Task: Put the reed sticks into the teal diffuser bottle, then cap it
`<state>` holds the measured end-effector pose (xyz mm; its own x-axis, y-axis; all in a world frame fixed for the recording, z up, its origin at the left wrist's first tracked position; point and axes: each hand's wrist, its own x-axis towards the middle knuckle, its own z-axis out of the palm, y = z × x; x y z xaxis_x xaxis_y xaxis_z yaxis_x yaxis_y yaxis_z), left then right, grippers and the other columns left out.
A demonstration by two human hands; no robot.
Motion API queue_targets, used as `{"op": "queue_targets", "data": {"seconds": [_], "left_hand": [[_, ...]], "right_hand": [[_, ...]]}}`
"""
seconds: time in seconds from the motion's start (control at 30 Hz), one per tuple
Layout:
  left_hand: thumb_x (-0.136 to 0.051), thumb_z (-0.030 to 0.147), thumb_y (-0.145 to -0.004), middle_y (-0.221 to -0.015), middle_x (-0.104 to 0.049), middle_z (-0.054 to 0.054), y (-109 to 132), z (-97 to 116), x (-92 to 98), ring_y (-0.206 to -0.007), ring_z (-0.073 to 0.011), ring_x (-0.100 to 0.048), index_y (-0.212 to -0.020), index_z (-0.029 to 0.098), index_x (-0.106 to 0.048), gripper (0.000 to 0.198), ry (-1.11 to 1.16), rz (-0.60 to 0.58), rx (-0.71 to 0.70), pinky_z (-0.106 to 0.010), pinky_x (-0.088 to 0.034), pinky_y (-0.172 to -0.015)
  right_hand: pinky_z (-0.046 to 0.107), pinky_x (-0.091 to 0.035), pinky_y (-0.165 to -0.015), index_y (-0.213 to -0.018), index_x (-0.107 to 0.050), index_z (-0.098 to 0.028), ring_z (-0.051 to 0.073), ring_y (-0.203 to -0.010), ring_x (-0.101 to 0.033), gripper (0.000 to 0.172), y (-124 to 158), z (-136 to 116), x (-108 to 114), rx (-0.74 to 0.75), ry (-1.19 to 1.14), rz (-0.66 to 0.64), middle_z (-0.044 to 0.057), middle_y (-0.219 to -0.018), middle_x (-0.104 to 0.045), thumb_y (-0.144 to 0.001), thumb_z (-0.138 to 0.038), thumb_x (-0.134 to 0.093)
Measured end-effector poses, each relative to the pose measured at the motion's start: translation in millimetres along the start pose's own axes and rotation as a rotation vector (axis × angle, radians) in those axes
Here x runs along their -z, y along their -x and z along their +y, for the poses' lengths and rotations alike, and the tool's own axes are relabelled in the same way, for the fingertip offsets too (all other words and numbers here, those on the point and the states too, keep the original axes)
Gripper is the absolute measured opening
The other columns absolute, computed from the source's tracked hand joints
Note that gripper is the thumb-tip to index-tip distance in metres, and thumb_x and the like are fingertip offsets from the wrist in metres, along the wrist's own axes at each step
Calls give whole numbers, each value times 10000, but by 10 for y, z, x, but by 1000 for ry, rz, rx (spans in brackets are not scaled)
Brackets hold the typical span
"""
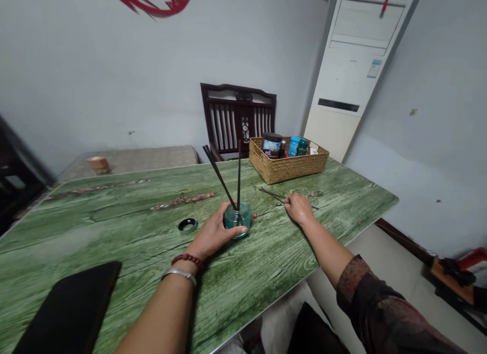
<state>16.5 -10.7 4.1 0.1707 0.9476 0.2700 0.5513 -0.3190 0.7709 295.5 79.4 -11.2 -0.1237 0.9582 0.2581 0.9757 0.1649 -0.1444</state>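
My left hand (213,233) wraps the near side of a small teal glass diffuser bottle (239,220), which stands on the table. Two long dark reed sticks (239,171) rise from the bottle's neck, one upright and one leaning left. My right hand (299,209) rests on the tabletop to the right of the bottle, its fingertips pinching thin dark sticks (272,192) that lie low across the surface. A black ring-shaped cap (187,225) lies left of the bottle.
A woven wicker basket (289,162) holding jars and bottles stands at the far edge of the green wood-grain table (266,252). A black tablet (68,308) lies at the near left. Behind stand a dark wooden chair (238,119) and a white floor air conditioner (352,65).
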Motion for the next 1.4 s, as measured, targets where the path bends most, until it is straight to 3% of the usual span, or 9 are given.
{"op": "queue_targets", "data": {"seconds": [0.27, 0.47, 0.6, 0.7, 0.77, 0.9, 1.03, 1.4], "left_hand": [[-713, 453, -698, -1158, -669, -98, 9, 6, 3, -1064, -292, -622, -1284, 165, -498, 687, -41, 4, 5, -406, -483, -922], [-714, 446, -699, -1179, -665, -91, 9, -12, -2, -1096, -294, -612, -1274, 213, -498, 657, -8, -3, -3, -442, -467, -954], [-730, 448, -685, -1175, -667, -105, 6, -3, -3, -1103, -309, -607, -1277, 197, -506, 681, 2, 5, 0, -461, -458, -965], [-736, 461, -683, -1173, -668, -102, 4, -5, -4, -1096, -306, -611, -1273, 200, -508, 685, 4, 7, 0, -453, -462, -961], [-737, 461, -685, -1168, -669, -98, 2, -8, -4, -1092, -303, -615, -1270, 198, -511, 680, 16, 4, -4, -451, -464, -958], [-744, 448, -682, -1178, -666, -103, 0, -6, -1, -1106, -305, -611, -1276, 191, -516, 686, 32, 7, -18, -455, -456, -971], [-753, 425, -663, -1159, -674, -94, -3, -7, -6, -1088, -300, -620, -1282, 198, -520, 699, 41, 34, -29, -458, -459, -969], [-725, 473, -698, -1195, -660, -92, -15, -94, -30, -1111, -304, -613, -1330, 191, -482, 733, -10, 11, -63, -449, -462, -967]], "right_hand": [[259, -418, -735, -925, -710, -198, 198, -881, -661, 224, 36, -70, 25, 35, -85, 10, 95, -956, -725, -917, -252, -493], [254, -448, -735, -938, -678, -177, 163, -764, -638, 205, -68, -88, 117, 20, -580, 120, 31, -802, -713, -814, -182, -515], [262, -472, -651, -958, -642, -169, 146, -627, -596, 239, -125, -189, 438, -5, -1144, 224, -3, -698, -674, -756, -261, -551], [261, -493, -672, -912, -598, -187, 133, -651, -619, 241, -70, -393, 793, 97, -1521, 293, 4, -755, -697, -741, -354, -637], [260, -498, -699, -898, -578, -194, 132, -688, -639, 249, -2, -583, 1001, 198, -1620, 312, 13, -792, -716, -745, -367, -671], [271, -508, -747, -886, -570, -198, 138, -729, -666, 214, 99, -984, 1178, 334, -1668, 314, 9, -782, -728, -767, -338, -680], [285, -513, -781, -867, -566, -205, 145, -759, -691, 165, 89, -1239, 1093, 378, -1625, 287, -7, -755, -718, -787, -310, -665], [283, -514, -731, -831, -555, -204, 167, -750, -709, 117, 36, -1373, 708, 345, -1364, 189, -31, -724, -654, -791, -294, -617]]}}
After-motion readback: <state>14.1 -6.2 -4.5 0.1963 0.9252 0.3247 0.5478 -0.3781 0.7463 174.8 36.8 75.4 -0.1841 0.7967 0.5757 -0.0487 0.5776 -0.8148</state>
